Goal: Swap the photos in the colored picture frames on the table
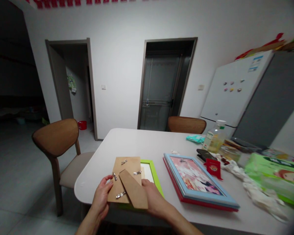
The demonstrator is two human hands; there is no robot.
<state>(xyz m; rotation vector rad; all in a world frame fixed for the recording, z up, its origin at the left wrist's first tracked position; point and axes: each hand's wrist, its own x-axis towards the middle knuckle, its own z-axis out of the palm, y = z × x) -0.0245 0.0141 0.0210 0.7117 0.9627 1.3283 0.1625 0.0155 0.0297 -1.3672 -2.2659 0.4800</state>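
Now the left hand [101,195] and right hand [155,197] have fingers clamped on opposite sides of the tan backing board [131,165], over a lime-green frame [155,174] at the bench [137,143]!

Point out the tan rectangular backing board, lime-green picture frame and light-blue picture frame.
Tan rectangular backing board [130,166], head view: bare upper part.
Lime-green picture frame [155,175], head view: right border.
Light-blue picture frame [210,197], head view: near border.

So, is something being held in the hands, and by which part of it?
A brown picture-frame backing board: the left hand holds its left edge, and the right hand its right edge, where the easel leg partly hides the grip.
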